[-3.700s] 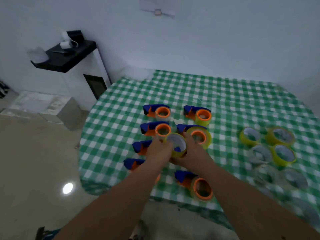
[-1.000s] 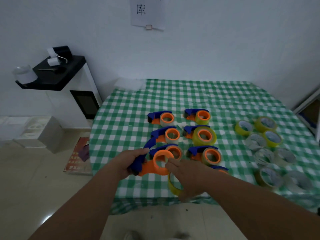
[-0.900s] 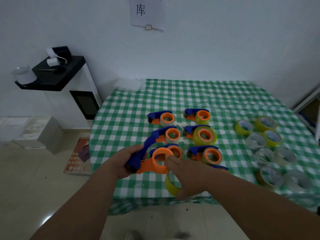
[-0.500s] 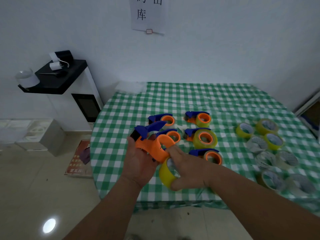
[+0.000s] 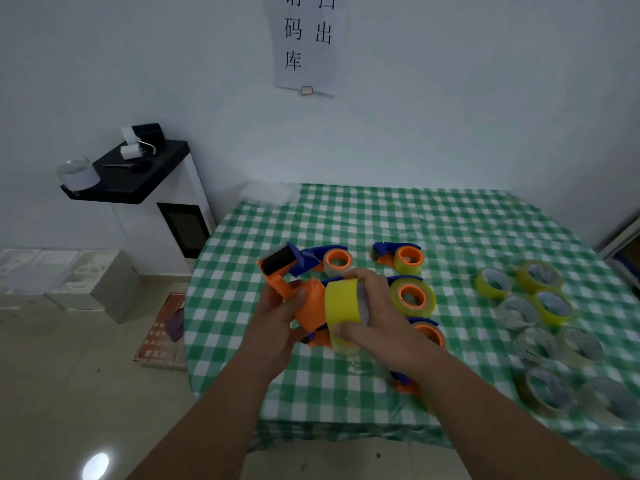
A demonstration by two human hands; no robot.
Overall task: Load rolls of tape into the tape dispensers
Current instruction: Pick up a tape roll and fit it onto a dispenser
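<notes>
At centre frame, above the counter (image 5: 450,216) edge, the left hand (image 5: 273,327) now grips the lifted, tilted dispenser (image 5: 298,299) while the right hand (image 5: 377,317) clasps the yellow roll (image 5: 341,301), brought edge-on against its hub, so seating looks imminent.

yellow tape roll (image 5: 342,303) | on edge against raised orange dispenser (image 5: 304,299)

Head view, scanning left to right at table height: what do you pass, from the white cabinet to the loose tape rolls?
White cabinet with black top → left hand holding the orange and blue tape dispenser → yellow tape roll gripped by the right hand → cluster of loose yellow and clear tape rolls.
</notes>
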